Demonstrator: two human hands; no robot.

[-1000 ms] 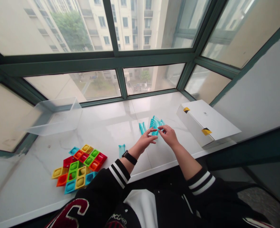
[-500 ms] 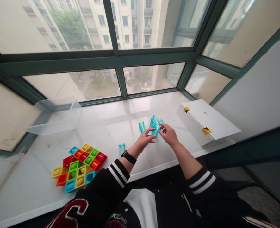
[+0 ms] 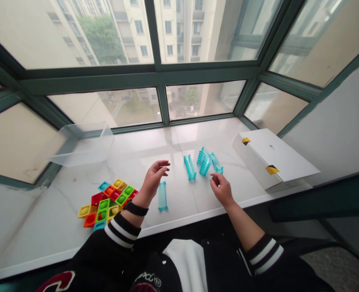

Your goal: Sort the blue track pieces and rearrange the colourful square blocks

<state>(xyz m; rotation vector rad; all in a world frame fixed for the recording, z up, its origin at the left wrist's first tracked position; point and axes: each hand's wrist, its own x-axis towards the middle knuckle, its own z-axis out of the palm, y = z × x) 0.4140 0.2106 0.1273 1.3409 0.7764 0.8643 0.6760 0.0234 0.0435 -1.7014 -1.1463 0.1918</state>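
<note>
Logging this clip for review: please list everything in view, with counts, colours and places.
window: one bank, green frames, behind the sill
marble sill: one, white, under everything
plastic tub: one, clear, back left on sill
cardboard box: one, white with yellow-black tape, right on sill
toy tiles: one heap, multicoloured, count unclear, front left on sill
track pieces: at least four, translucent teal, middle of sill
left hand: one, empty, above sill
right hand: one, empty, nearest track pieces

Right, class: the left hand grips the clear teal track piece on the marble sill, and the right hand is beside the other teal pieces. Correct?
No: the head view shows the left hand empty, raised beside the track piece; the rest stands.
</note>
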